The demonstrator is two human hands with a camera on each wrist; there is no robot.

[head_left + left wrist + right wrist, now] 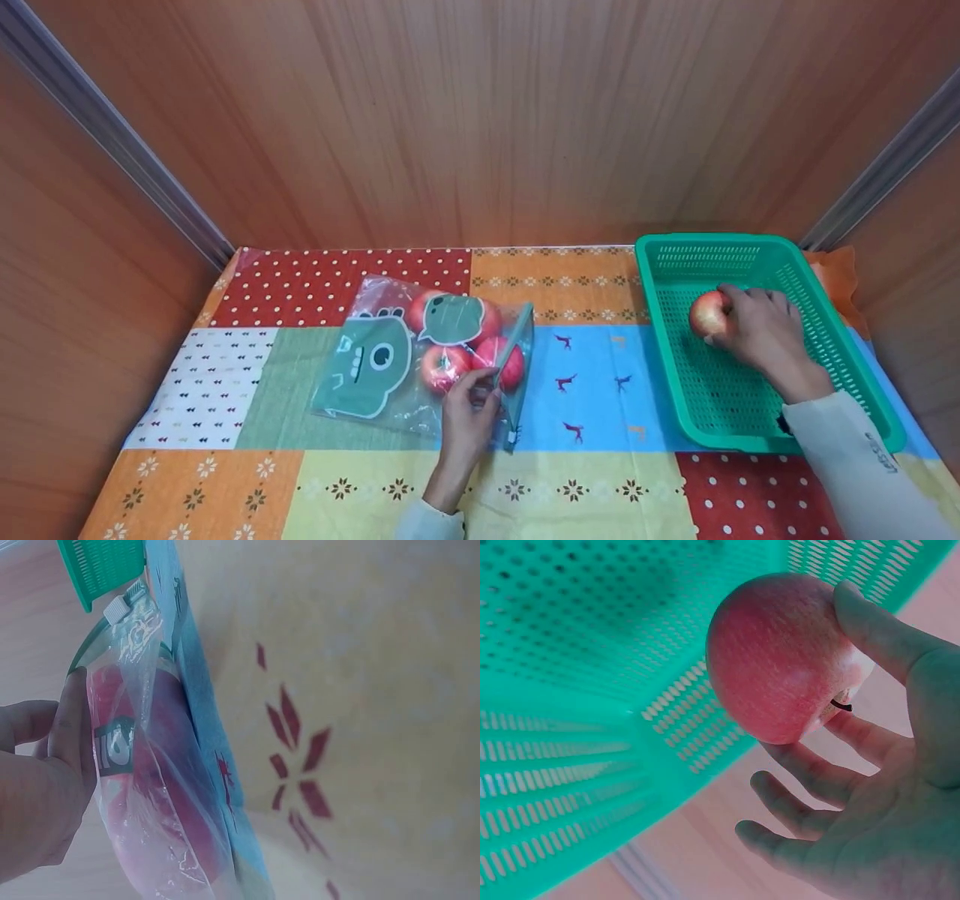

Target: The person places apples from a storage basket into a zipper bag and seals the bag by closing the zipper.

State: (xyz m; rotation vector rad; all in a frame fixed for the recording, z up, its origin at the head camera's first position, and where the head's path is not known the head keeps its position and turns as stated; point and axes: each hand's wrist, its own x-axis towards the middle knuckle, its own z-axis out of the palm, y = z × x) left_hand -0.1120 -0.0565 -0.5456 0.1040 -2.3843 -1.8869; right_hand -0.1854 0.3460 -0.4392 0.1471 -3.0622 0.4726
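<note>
A clear zip bag (pixel 330 382) with a green cartoon print lies on the cloth, its slider edge facing right. Several red apples (pixel 445 367) show through the plastic. My left hand (pixel 466 424) pinches the bag near that green zip edge; in the left wrist view its fingertips (pixel 77 679) are at the bag's mouth. Over the green basket (pixel 666 367), my right hand (pixel 769 337) grips a red and yellow apple (pixel 707 315) between thumb and fingers. The right wrist view shows this apple (pixel 772 652) with its stem toward the palm.
A patchwork cloth (pixel 375 487) covers the table. Wood-grain panels (pixel 480 120) rise at the back and both sides. Something orange (pixel 838 277) lies between the basket and the right panel. The white slider (pixel 117 610) sits at the zip's near end.
</note>
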